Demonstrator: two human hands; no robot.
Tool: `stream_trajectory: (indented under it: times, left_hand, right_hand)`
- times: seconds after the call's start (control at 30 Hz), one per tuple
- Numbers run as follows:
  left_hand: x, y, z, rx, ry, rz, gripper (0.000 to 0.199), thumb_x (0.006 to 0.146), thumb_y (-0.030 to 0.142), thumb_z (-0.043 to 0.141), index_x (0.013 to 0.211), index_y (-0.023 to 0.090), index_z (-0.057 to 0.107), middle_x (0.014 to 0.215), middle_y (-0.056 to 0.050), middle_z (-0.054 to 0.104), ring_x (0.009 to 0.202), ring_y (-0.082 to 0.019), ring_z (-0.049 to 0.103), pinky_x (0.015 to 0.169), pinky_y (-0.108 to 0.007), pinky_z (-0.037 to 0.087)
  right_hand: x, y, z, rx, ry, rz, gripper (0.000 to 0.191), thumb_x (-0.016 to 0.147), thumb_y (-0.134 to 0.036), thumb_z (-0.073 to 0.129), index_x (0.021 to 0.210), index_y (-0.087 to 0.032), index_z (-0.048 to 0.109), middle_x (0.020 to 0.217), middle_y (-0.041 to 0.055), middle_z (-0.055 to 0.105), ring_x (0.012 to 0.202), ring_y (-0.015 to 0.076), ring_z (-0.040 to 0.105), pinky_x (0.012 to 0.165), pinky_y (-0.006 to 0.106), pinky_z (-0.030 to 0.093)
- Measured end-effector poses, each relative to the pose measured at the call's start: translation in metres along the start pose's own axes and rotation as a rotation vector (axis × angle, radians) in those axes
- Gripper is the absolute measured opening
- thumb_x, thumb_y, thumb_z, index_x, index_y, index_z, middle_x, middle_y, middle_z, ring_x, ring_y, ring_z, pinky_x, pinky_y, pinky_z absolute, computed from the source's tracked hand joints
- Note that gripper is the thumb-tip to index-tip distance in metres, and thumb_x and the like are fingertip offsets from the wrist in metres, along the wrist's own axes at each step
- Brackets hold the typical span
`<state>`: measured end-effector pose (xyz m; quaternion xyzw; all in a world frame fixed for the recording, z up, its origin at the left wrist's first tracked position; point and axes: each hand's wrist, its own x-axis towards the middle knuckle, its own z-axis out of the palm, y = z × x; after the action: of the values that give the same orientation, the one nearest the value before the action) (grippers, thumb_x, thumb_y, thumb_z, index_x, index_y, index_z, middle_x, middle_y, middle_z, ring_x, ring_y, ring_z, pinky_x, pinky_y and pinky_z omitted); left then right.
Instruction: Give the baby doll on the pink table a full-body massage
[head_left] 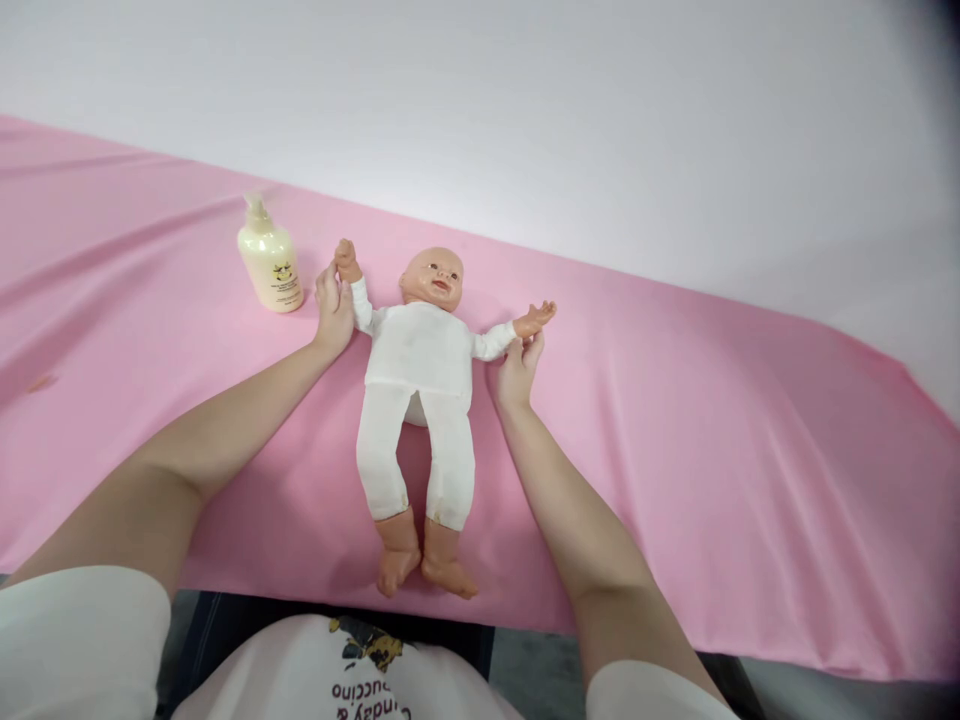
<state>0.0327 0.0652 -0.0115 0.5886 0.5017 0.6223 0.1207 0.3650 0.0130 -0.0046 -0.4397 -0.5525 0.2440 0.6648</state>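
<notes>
A baby doll (pixel 418 345) with a bald head and a white cloth body lies on its back, its arms spread wide and its feet toward me. My left hand (pixel 335 308) is closed on the doll's arm at the left, just below its small fist; part of my grip is hidden behind the sleeve. On the other side, my right hand (pixel 517 375) grips the other arm near the wrist, with fingertips showing under the cuff. Left of my left hand stands a pale yellow pump bottle (pixel 271 265) with a cartoon face on its label.
A pink cloth (pixel 675 450) with soft folds covers the table. Behind it rises a plain white wall (pixel 480 110). The table's front edge runs close to my body, just below the doll's feet.
</notes>
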Motion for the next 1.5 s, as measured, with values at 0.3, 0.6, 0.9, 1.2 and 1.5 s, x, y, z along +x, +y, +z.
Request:
stream_trajectory:
  times: [0.3, 0.6, 0.9, 1.2, 1.5]
  left_hand:
    - [-0.011, 0.029, 0.005, 0.112, -0.528, 0.385, 0.063, 0.105, 0.063, 0.030, 0.149, 0.026, 0.055, 0.147, -0.016, 0.055, 0.139, -0.028, 0.050, 0.121, -0.051, 0.037]
    - [-0.009, 0.027, 0.004, 0.039, -0.386, 0.278, 0.066, 0.106, 0.060, 0.029, 0.161, 0.026, 0.036, 0.151, -0.017, 0.055, 0.141, -0.027, 0.051, 0.122, -0.051, 0.037]
    - [0.006, 0.016, -0.001, -0.105, -0.191, 0.130, 0.074, 0.104, 0.068, 0.024, 0.167, 0.030, 0.014, 0.175, -0.008, 0.018, 0.162, -0.021, 0.020, 0.133, -0.042, 0.023]
    - [-0.009, 0.038, 0.003, 0.042, -0.620, 0.399, 0.062, 0.104, 0.060, 0.040, 0.150, 0.021, 0.056, 0.147, -0.018, 0.060, 0.138, -0.028, 0.056, 0.120, -0.050, 0.041]
    - [-0.002, 0.018, 0.001, -0.041, -0.274, 0.133, 0.075, 0.102, 0.070, 0.030, 0.161, 0.024, 0.025, 0.158, -0.019, 0.047, 0.149, -0.028, 0.045, 0.124, -0.048, 0.037]
  right_hand:
    - [-0.008, -0.004, 0.006, -0.244, -0.365, -0.101, 0.057, 0.100, -0.062, 0.048, 0.146, -0.030, 0.054, 0.153, 0.0098, 0.053, 0.147, 0.0253, 0.046, 0.128, 0.054, 0.032]
    - [-0.008, -0.005, 0.005, -0.145, -0.282, -0.024, 0.067, 0.100, -0.064, 0.047, 0.155, -0.027, 0.042, 0.161, 0.0132, 0.046, 0.149, 0.0264, 0.045, 0.125, 0.054, 0.036]
    - [0.001, 0.023, 0.001, 0.032, -0.118, 0.099, 0.070, 0.101, -0.066, 0.034, 0.162, -0.031, 0.021, 0.165, 0.0137, 0.036, 0.144, 0.0243, 0.050, 0.116, 0.055, 0.047]
    - [-0.011, -0.012, 0.008, -0.255, -0.418, -0.116, 0.058, 0.100, -0.063, 0.047, 0.144, -0.027, 0.053, 0.150, 0.0127, 0.054, 0.144, 0.0258, 0.048, 0.126, 0.054, 0.035]
    - [-0.008, -0.001, 0.004, -0.110, -0.182, 0.051, 0.065, 0.103, -0.066, 0.032, 0.157, -0.029, 0.031, 0.161, 0.0131, 0.042, 0.147, 0.0230, 0.047, 0.121, 0.051, 0.043]
